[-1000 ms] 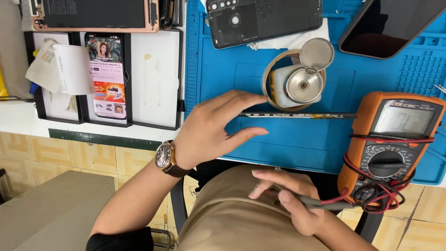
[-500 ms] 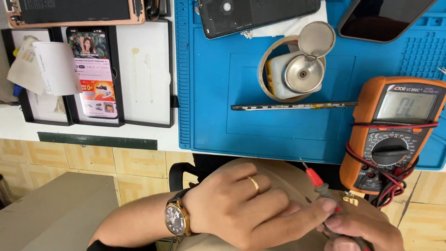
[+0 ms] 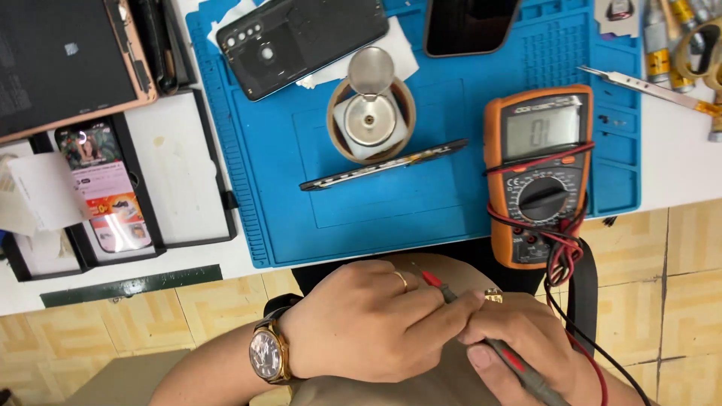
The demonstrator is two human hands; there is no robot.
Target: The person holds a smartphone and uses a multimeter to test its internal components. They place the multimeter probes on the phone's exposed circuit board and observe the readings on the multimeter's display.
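Note:
My left hand (image 3: 368,319), with a ring and a gold wristwatch (image 3: 269,353), lies over my lap and pinches a red-tipped meter probe (image 3: 436,286). My right hand (image 3: 526,338) grips a black probe with a red stripe (image 3: 519,368) just beside it. Both hands touch each other below the table edge. Red and black leads (image 3: 560,256) run up to an orange multimeter (image 3: 540,173) on the blue work mat (image 3: 301,225). A thin dark strip-shaped part (image 3: 383,165) lies across the mat.
A round metal dispenser in a tan cup (image 3: 370,116) and a black phone back cover (image 3: 301,45) sit on the mat. A dark phone (image 3: 470,22) lies at the top. Black trays with a lit phone (image 3: 105,188) stand left; tweezers (image 3: 647,86) lie right.
My left hand has left the mat and dropped to my lap, closing on the probe beside my right hand. The view has shifted left and down.

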